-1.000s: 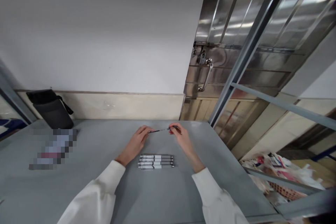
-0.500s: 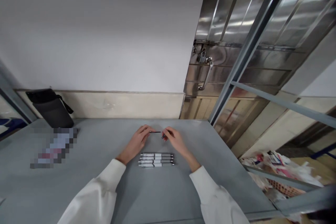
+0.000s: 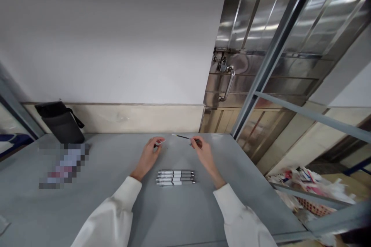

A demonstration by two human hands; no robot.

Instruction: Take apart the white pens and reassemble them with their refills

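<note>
Pinched in the fingers of my right hand [image 3: 204, 153] is a thin dark pen refill [image 3: 183, 137], its pale end pointing left. A small dark piece also shows under those fingers, too small to name. My left hand [image 3: 149, 155] is closed round a short white-and-dark pen barrel [image 3: 160, 144], partly hidden by the fingers. A gap separates the refill from the barrel. Between my forearms, several white-and-silver pens [image 3: 176, 178] lie side by side on the grey table [image 3: 176, 212].
A black bottle with a strap [image 3: 62, 123] leans at the table's back left, beside a blurred-out flat object [image 3: 65, 166]. A wall [image 3: 116, 46] rises behind the table. A metal frame post [image 3: 261, 81] stands at the right, with bags in a basket [image 3: 315, 206] beyond.
My hands have moved apart. The refill, earlier stretching between both hands, now sticks out leftward from my right hand alone, and the barrel in my left hand shows.
</note>
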